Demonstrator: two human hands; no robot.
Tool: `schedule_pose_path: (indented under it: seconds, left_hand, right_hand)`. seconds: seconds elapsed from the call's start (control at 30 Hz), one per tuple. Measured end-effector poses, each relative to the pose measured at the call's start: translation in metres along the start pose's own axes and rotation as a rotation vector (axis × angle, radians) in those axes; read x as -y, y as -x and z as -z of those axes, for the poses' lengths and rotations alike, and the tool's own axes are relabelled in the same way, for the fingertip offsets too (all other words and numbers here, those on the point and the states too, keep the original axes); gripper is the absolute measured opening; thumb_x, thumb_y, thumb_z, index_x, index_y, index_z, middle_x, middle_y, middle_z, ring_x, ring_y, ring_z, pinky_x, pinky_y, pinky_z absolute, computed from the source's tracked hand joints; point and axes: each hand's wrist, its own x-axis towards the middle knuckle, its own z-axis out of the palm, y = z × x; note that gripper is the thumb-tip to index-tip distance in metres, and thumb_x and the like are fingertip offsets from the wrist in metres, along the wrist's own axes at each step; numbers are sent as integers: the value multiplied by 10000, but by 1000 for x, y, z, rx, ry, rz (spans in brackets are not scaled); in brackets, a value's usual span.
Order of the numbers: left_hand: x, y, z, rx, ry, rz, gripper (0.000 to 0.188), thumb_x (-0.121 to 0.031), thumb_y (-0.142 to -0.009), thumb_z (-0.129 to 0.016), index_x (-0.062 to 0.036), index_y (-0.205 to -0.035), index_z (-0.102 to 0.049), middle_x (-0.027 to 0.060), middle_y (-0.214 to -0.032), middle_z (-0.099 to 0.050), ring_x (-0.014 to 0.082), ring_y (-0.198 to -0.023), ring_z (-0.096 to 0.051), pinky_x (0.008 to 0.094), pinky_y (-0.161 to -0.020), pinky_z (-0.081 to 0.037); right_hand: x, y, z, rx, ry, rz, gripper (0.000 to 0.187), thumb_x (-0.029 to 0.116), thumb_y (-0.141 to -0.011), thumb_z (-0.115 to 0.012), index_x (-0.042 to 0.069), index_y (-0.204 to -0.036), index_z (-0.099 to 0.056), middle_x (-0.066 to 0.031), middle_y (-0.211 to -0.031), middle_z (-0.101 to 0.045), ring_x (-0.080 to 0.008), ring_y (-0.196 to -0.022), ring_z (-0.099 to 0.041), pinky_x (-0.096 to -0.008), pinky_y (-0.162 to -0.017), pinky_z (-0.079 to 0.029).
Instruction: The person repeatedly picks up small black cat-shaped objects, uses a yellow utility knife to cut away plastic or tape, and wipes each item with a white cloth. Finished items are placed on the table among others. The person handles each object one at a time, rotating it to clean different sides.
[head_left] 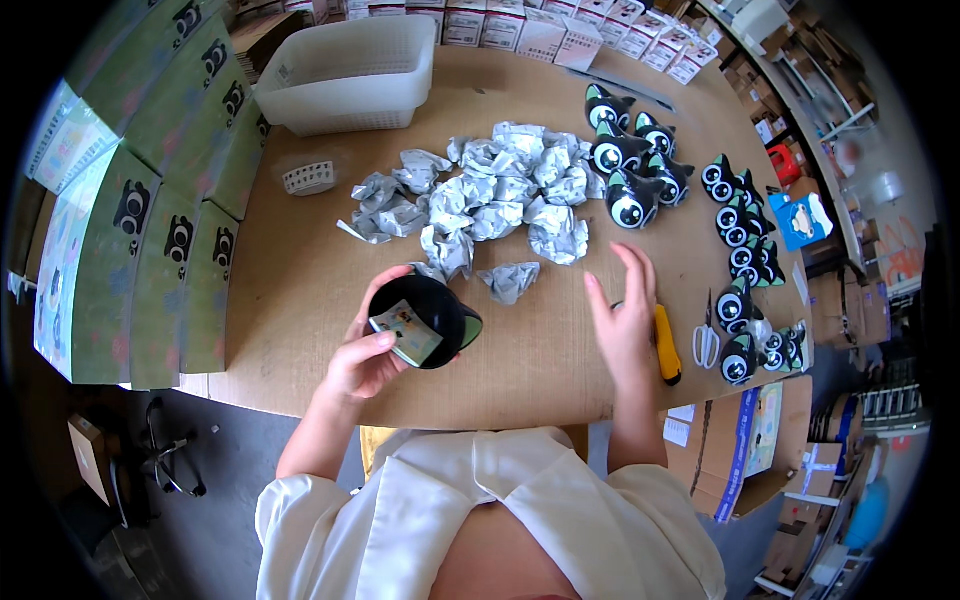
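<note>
My left hand grips a hollow black cat-head cup by its side, opening toward me, with a green-lined ear at its right. Inside lies a small printed card, with my left thumb over its edge. My right hand is a little apart from the cup, with fingers stretched out and nothing visibly held. Just right of it is a yellow-handled tool, perhaps a utility knife. Beyond both hands spreads a heap of crumpled grey paper balls; one loose wad sits nearer the cup.
Green boxes are stacked at the left edge, beside a white plastic bin. Black cat-head pieces with big eyes stand at the right, more in a column. Scissors lie near them. Small white boxes line the back.
</note>
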Motion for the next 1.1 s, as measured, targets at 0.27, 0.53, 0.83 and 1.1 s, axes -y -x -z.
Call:
schedule_pose_path:
  seconds: [0.27, 0.53, 0.83, 1.1]
  left_hand:
    - [46, -39, -36, 88, -62, 107, 817, -177, -772, -687, -148, -1468, -259, 162, -1385, -412, 407, -1254, -486, 621, -961, -482]
    - [80, -59, -61, 107, -204, -27, 833, 58, -724, -696, -136, -1434, -305, 84, -1359, -436, 234, -1256, -475, 355, -991, -464]
    - [87, -65, -86, 74, -299, -107, 903, 117, -642, -670, -118, -1431, -299, 94, -1396, -376, 228, -1303, -404, 349, -1070, -369]
    - [78, -68, -77, 155, -362, -13, 887, 147, -692, -668, -133, -1432, -266, 91, -1378, -370, 230, -1269, -435, 344, -1006, -438]
  right_hand:
    - [-62, 59, 58, 310, 236, -172, 739, 125, -684, -820, 87, -1341, -483, -221, -1327, -470, -413, -1269, -419, -472, -1058, -366]
    - [4, 53, 58, -72, -928, -296, 718, 65, -741, -784, -18, -1363, -437, -136, -1294, -452, -256, -1222, -485, -378, -1011, -432]
    - [23, 36, 26, 44, -709, 95, 648, 97, -796, -740, -21, -1367, -456, -232, -1354, -477, -355, -1219, -523, -404, -1004, -435]
    - [23, 29, 21, 116, -687, 82, 598, 101, -818, -721, -17, -1351, -477, -227, -1347, -485, -349, -1205, -533, -397, -990, -441]
